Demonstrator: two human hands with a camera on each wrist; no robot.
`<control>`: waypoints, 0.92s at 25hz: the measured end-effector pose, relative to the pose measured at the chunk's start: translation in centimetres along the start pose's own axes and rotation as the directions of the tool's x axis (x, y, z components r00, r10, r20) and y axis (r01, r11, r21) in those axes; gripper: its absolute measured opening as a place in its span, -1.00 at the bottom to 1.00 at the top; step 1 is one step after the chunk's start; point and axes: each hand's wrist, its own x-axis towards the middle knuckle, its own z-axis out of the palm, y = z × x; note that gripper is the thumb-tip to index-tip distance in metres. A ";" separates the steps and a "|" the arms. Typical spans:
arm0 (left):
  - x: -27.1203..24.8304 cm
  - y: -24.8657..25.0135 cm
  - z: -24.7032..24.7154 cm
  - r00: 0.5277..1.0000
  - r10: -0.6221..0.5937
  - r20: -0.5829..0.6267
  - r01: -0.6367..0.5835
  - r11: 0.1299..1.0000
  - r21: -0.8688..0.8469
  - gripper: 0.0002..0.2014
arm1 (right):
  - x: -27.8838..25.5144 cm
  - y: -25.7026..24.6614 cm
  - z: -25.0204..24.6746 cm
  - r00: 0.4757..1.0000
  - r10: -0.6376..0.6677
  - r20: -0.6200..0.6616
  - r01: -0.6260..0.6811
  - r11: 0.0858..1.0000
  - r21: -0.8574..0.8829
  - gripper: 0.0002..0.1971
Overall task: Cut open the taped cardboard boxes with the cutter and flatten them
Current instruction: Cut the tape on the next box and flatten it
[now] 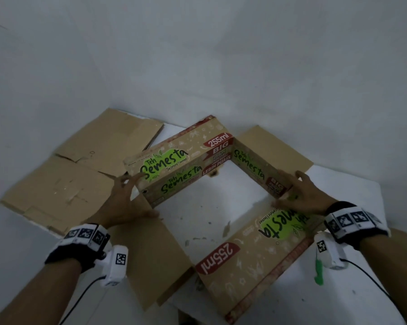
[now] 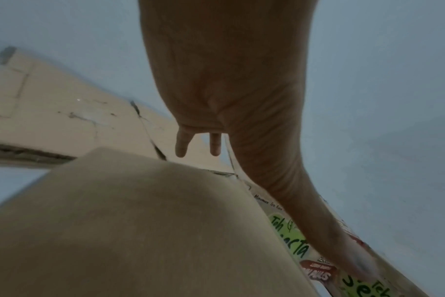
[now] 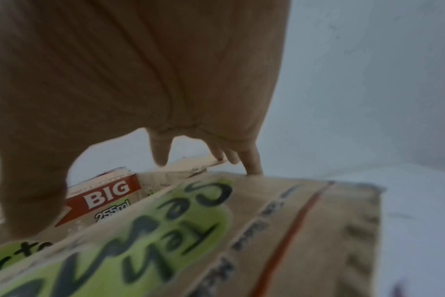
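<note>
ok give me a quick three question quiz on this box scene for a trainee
1. True or false: the printed box on the table is already pressed flat.
2. Where does the flattened cardboard lie? A) left of the printed box B) on top of it C) under the right hand
3. Fill in: the green cutter lies on the table near the ____ wrist.

Key
1. False: it stands open as a hollow frame, flaps spread, table showing through.
2. A
3. right. The left hand and the right hand both have fingers spread on the box's outer walls, neither holding the cutter.
</note>
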 end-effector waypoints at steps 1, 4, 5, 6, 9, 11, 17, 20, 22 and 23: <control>0.5 0.1 -0.6 0.999 0.006 0.051 -0.008 1.000 0.024 0.27 | -0.6 0.3 -0.7 0.998 -0.005 0.069 0.007 1.000 -0.022 0.12; 1.9 0.5 -1.2 0.985 0.002 0.172 -0.020 0.994 0.105 0.32 | -1.5 2.1 -1.7 0.982 0.038 0.187 -0.031 0.999 -0.043 0.19; 2.2 0.6 -1.2 0.988 -0.008 0.154 -0.010 0.994 0.111 0.39 | -1.6 2.7 -1.5 0.978 0.030 0.207 -0.033 0.999 0.014 0.19; 2.5 0.8 -1.1 0.990 -0.014 0.140 -0.002 0.993 0.117 0.45 | -1.9 3.2 -1.2 0.974 -0.006 0.227 -0.021 0.993 0.116 0.19; 3.3 1.2 -0.5 0.976 -0.027 0.215 -0.016 0.980 0.200 0.58 | -1.8 4.3 0.0 0.974 -0.090 0.206 0.025 0.954 0.300 0.29; 4.1 1.1 0.2 0.962 -0.048 0.268 -0.027 0.963 0.268 0.51 | -1.7 4.5 0.7 0.981 -0.095 0.171 0.037 0.949 0.314 0.40; 6.1 1.1 1.8 0.984 -0.019 0.177 -0.047 0.933 0.357 -0.03 | -2.0 2.7 2.0 1.000 0.010 0.009 -0.012 0.907 0.422 0.40; 6.6 1.5 1.3 0.995 0.032 0.096 -0.064 0.937 0.343 -0.36 | -2.2 2.2 1.6 0.996 0.081 -0.044 -0.054 0.900 0.433 0.29; 7.0 1.1 0.6 0.990 0.008 0.139 -0.053 0.946 0.319 -0.41 | -2.3 1.4 0.7 0.985 0.128 -0.116 -0.059 0.881 0.470 0.14; 7.3 0.6 0.3 0.987 0.004 0.160 -0.052 0.953 0.298 -0.42 | -2.4 0.9 0.1 0.979 0.136 -0.151 -0.039 0.855 0.517 0.06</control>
